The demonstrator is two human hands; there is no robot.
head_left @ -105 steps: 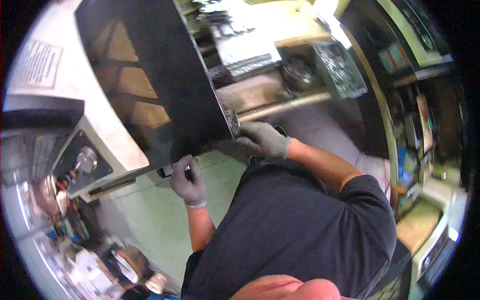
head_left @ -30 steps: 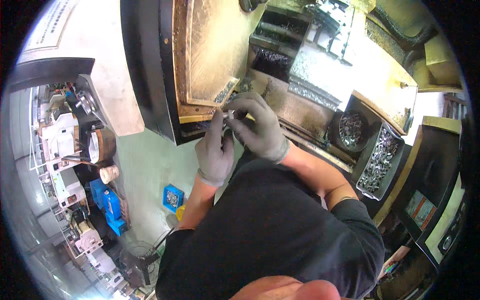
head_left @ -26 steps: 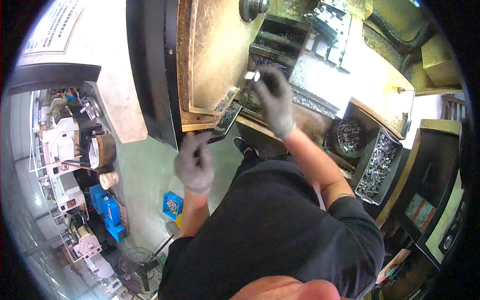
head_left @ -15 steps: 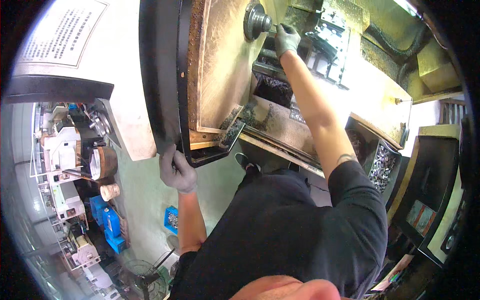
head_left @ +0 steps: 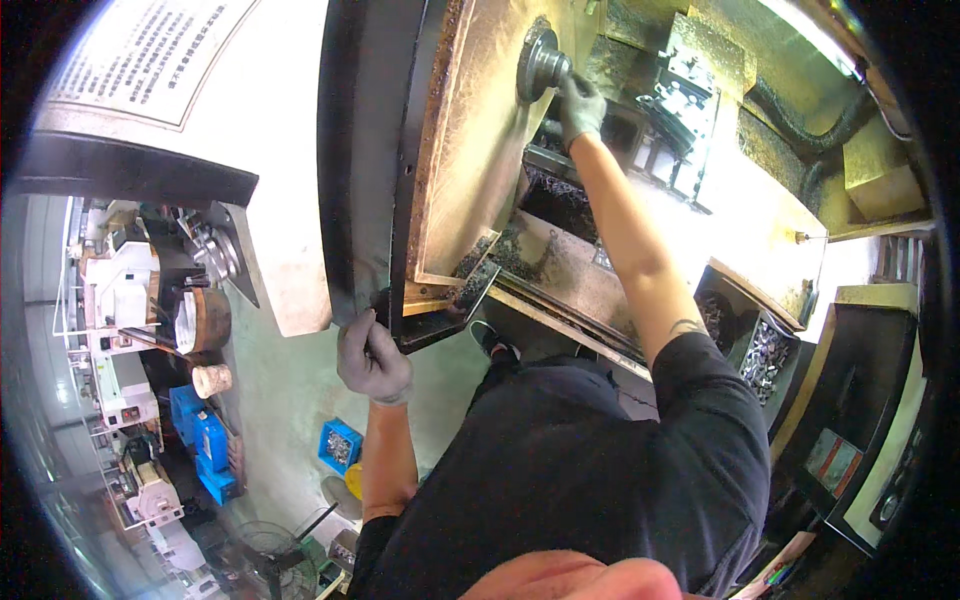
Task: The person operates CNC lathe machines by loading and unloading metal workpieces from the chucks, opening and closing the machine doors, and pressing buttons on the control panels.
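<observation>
My right hand [head_left: 583, 108], in a grey glove, is at the nose of the round metal lathe chuck [head_left: 536, 68]. Its fingers are pinched together at the chuck's front end; whatever they hold is hidden. Below the black front edge [head_left: 360, 200] of the machine's housing is my left hand [head_left: 374, 362], gloved too. Its fingers are curled in with the thumb pressed against them, next to the lower corner of that edge. I cannot make out anything in it.
Right of the chuck stands a tool block [head_left: 685, 100] with metal holders. Dark metal chips [head_left: 560, 200] lie in the machine's trough. A bin of small metal parts [head_left: 765, 362] is at the right. A blue crate [head_left: 340, 446] and a fan [head_left: 270, 550] stand on the floor.
My right hand has closed in on the chuck's nose, its fingers now meeting it. The left hand stays curled near the housing's lower corner. The whole view has shifted a little.
</observation>
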